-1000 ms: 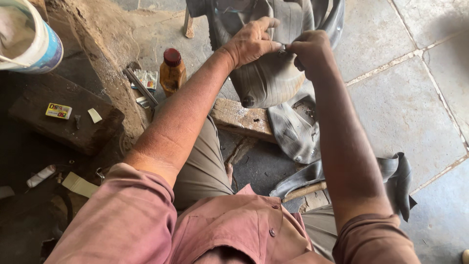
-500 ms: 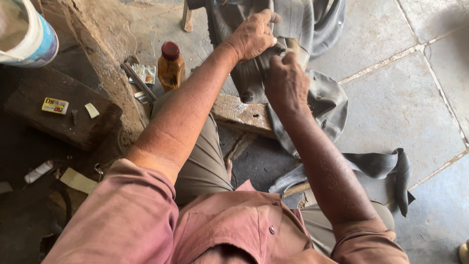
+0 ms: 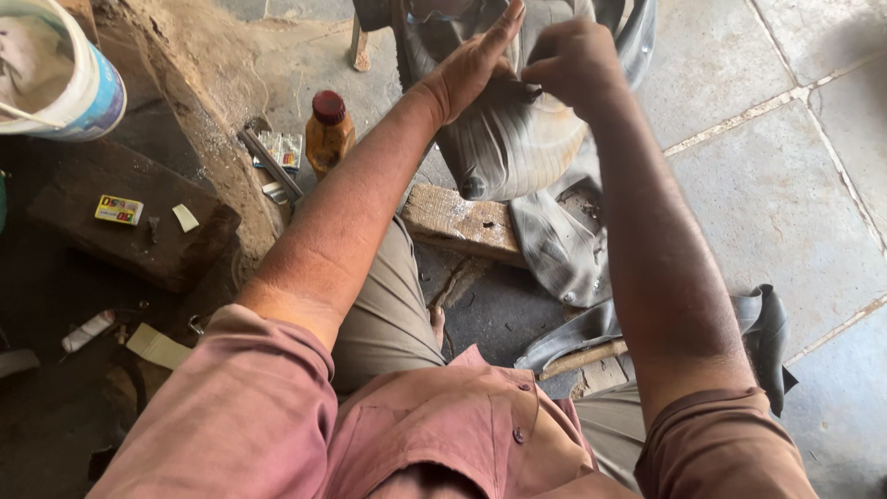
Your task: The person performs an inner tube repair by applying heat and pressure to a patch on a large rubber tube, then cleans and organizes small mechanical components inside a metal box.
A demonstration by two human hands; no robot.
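Grey stone floor tiles (image 3: pixel 776 203) lie in daylight on the right. A rough earthen ledge (image 3: pixel 199 83) shades darker ground on the left.

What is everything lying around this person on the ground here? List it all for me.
grey rubber inner tube: one, grey, draped ahead of the person, under both hands
worn wooden plank: one, pale brown, on the floor below the tube
amber bottle with red cap: one, standing left of the tube
white plastic bucket with blue band: one, top left corner
dark wooden block: one, at left, bearing a small yellow box
black rubber strip: one, on the stone floor at right
left hand: flat on the tube, fingers stretched
right hand: curled, pinching at the tube
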